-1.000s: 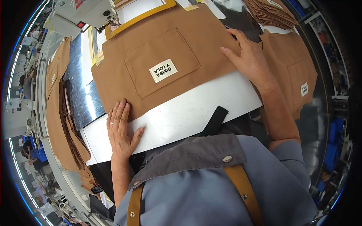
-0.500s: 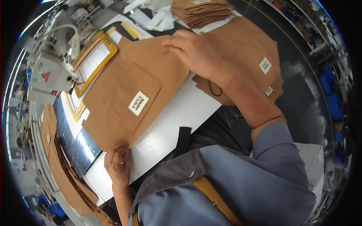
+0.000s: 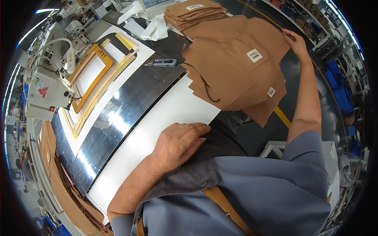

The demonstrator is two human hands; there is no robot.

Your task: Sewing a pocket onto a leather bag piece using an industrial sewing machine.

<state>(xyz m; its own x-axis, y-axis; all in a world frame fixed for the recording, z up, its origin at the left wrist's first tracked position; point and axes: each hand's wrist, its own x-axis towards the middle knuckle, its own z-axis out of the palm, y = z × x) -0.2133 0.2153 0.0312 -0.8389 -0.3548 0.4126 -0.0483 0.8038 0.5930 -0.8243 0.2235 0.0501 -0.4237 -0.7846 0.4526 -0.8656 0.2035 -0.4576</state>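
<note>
A brown fabric panel (image 3: 230, 74) with a white label (image 3: 254, 55) lies over other brown pieces at the right end of the worktable. My right hand (image 3: 296, 44), arm stretched out, pinches this panel's far right edge. Nearer my body, my left hand (image 3: 177, 142) is over the table's white front strip (image 3: 157, 129), fingers extended and holding nothing. Grey thread snips (image 3: 162, 63) with a dark cord (image 3: 206, 84) rest on the metal surface left of the panel.
At left stands a white sewing machine (image 3: 47, 94) beside an orange clamp frame (image 3: 96, 80) on a white template board (image 3: 143, 51). Stacked brown panels (image 3: 193, 15) sit at the back, near white strips (image 3: 155, 29). More brown pieces (image 3: 65, 192) hang along the left edge.
The brown panel has moved from in front of the machine to the right, onto the other pieces, uncovering the snips. My left hand let go of it and moved right; my right hand reached farther right.
</note>
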